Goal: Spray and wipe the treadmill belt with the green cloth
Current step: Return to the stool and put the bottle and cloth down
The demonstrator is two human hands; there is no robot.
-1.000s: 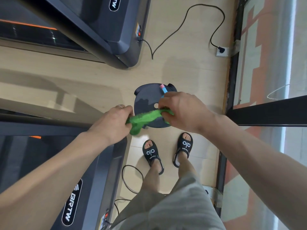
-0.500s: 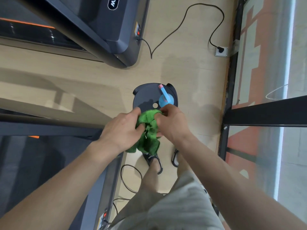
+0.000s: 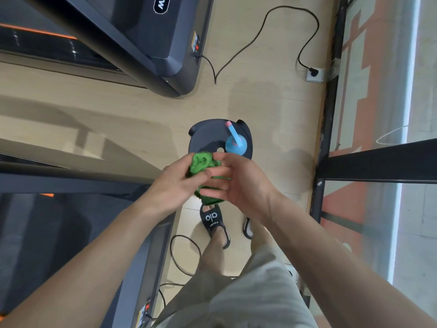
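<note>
Nearest: grey shorts (image 3: 248, 294) and two bare legs, the feet in black slide sandals (image 3: 214, 221) marked "alo", standing on a pale wood floor (image 3: 142, 119); a black cable (image 3: 184, 254) loops on the floor beside the left foot. Lower left: the near treadmill (image 3: 78, 233), dark belt and grey side rail, partly behind the left forearm. At mid-height, above the feet: green cloth (image 3: 203, 163), bunched into a wad and held between both hands in the air. Left hand (image 3: 175, 185) grips the wad from the left, fingers curled around it, thumb across its front. Right hand (image 3: 238, 183) cups the wad from the right, fingers nearly straight and laid across its lower part. Just beyond the hands: round black stool (image 3: 208, 136) carrying a blue spray bottle (image 3: 235, 142) with a pink-tipped nozzle, seen from above. Farther, upper left: a second treadmill (image 3: 151, 27). Its power cord (image 3: 272, 22) runs across the floor to a wall socket (image 3: 314, 74). Right edge: glass wall with black frame (image 3: 378, 162).
</note>
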